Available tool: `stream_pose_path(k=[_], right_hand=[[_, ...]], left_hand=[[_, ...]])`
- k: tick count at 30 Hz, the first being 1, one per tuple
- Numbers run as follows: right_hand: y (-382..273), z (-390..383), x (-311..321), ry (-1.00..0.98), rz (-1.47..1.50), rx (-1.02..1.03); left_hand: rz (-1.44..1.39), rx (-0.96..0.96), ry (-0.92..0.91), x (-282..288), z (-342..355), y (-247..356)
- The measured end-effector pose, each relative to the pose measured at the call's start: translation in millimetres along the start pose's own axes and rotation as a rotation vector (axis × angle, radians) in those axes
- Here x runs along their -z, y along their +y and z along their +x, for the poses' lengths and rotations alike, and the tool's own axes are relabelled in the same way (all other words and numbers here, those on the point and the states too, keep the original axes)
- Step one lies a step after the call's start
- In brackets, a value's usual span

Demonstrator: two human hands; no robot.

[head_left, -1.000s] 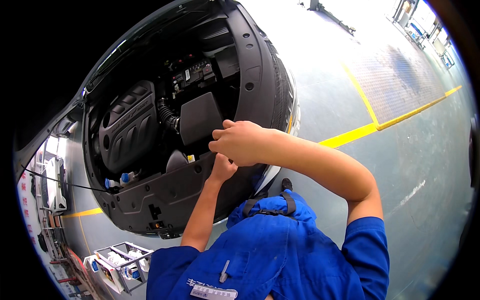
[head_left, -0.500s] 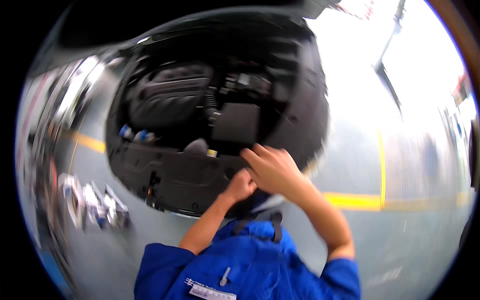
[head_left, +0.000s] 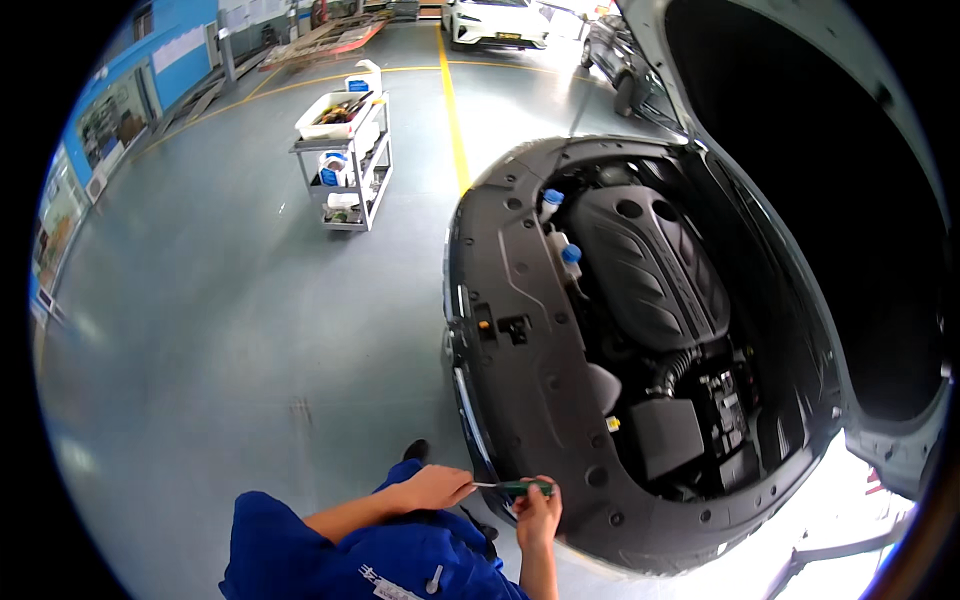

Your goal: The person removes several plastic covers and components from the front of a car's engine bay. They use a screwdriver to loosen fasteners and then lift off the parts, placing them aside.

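My left hand is closed, pinching the tip end of a thin metal shaft. My right hand grips the green handle of that tool, which looks like a screwdriver, held horizontally. Both hands are beside the black front trim panel of a car with its hood raised. Beyond the panel lie the engine cover, two blue-capped reservoirs, the corrugated intake hose and a black box.
A grey wheeled cart with a white bin and containers stands ahead-left on the floor. The raised hood fills the upper right. A white car and a dark car are parked behind, and a blue wall runs at left.
My view has swung left, bringing the cart and parked cars into sight. My hands have left the spot near the black box for the panel's edge, and the green-handled tool now shows between them.
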State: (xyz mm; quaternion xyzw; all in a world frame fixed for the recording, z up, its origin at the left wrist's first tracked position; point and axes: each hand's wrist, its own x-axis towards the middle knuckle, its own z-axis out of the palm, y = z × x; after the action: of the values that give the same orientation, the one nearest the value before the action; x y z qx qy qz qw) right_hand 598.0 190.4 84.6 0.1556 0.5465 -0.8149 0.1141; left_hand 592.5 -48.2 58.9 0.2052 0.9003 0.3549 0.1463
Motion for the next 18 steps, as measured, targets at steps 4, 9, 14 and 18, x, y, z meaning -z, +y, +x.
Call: stream_pose_path(k=[4, 9, 14, 18], right_hand=[[46.6, 36.4, -69.1, -0.127, -0.076, -0.2], [91.1, 121.5, -182.5, 0.003, 0.057, -0.428], [124.4, 201.0, -280.7, -0.331, -0.586, -0.428], [129.9, 271.7, -300.2, -0.99, -1.411, -0.112]], left_hand=[[-0.038, 0.04, -0.079, 46.2, -7.9, -70.9], [0.069, 0.114, -0.093, 135.6, -11.0, -173.4], [0.065, 0.517, 0.072, 214.0, -50.9, -283.0], [-0.055, 0.915, 0.255, 229.0, -88.0, -363.4]])
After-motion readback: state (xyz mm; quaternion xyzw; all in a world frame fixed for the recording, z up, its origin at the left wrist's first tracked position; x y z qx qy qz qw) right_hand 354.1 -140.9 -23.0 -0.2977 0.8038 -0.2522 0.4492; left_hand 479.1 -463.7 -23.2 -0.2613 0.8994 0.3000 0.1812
